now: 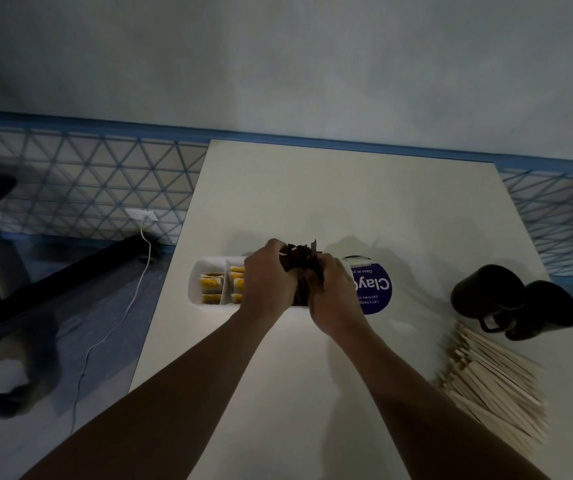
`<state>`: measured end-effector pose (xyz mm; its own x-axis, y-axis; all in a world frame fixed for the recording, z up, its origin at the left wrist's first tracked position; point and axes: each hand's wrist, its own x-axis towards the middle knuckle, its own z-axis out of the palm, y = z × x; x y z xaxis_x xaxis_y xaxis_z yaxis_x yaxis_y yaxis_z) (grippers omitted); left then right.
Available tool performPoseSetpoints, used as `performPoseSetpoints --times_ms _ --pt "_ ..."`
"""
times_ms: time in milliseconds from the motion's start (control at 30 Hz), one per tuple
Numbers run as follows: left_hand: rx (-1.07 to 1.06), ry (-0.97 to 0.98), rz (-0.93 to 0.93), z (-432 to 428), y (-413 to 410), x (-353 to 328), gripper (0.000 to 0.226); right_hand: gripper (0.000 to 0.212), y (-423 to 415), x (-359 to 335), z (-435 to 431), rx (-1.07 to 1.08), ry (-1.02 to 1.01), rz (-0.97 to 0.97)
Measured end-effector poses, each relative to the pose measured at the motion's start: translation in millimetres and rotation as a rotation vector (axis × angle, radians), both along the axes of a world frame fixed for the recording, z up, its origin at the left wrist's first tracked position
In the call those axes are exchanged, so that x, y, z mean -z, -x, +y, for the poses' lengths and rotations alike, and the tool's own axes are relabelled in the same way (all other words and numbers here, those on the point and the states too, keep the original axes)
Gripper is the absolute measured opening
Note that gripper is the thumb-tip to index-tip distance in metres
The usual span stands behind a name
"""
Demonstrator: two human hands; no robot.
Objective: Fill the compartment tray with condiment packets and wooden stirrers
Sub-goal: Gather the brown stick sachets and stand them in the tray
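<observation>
**Head view: dark packets over the tray's middle section**

From my seat I work down from the white table [347, 202], which carries everything. At its right edge lies a loose heap of wooden stirrers [493, 375], untouched, with two dark mugs [486, 292] just beyond it. The compartment tray [209, 268] sits mid-table, and a round thing with a purple label [377, 289] sits just beside it on the right.

My left hand [269, 277] and right hand [333, 292] are both curled round one bundle of dark packets [297, 263], held over the tray's middle; whether it rests inside yet, I cannot tell, since the hands cover that part. Yellow packets [210, 284] already fill the two left compartments.

I judge this to be the packet-loading step, partway through. Next I would need to lower the bundle squarely between the dividers, ease both grips off without flicking packets out, then reach right for the stirrers.
</observation>
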<state>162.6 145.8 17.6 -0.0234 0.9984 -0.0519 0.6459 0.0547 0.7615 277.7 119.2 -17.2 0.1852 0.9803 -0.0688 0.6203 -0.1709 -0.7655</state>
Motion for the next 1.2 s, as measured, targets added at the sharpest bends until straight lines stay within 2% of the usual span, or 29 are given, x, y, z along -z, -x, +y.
performPoseSetpoints --times_ms 167,400,600,733,933,1200 --pt "0.053 -0.057 -0.073 1 0 -2 0.042 0.021 -6 -6 -3 0.042 -0.041 0.063" --pt "0.108 -0.145 -0.039 11 -2 0 0.028 0.013 -6 -21 3 0.082 -0.169 0.107" --pt "0.176 -0.093 -0.008 15 -2 4 0.022 0.012 -9 -16 7 0.112 -0.065 0.092" --pt "0.136 -0.109 -0.008 15 -3 6 0.026 0.015 -10 -11 6 0.143 -0.015 0.098" --pt "0.137 -0.115 0.010 13 -3 4 0.028 0.021 -14 -12 2 0.169 -0.005 0.086" --pt "0.093 -0.170 -0.062 4 4 -20 0.029 0.026 -24 -18 -18 0.224 0.006 0.113"
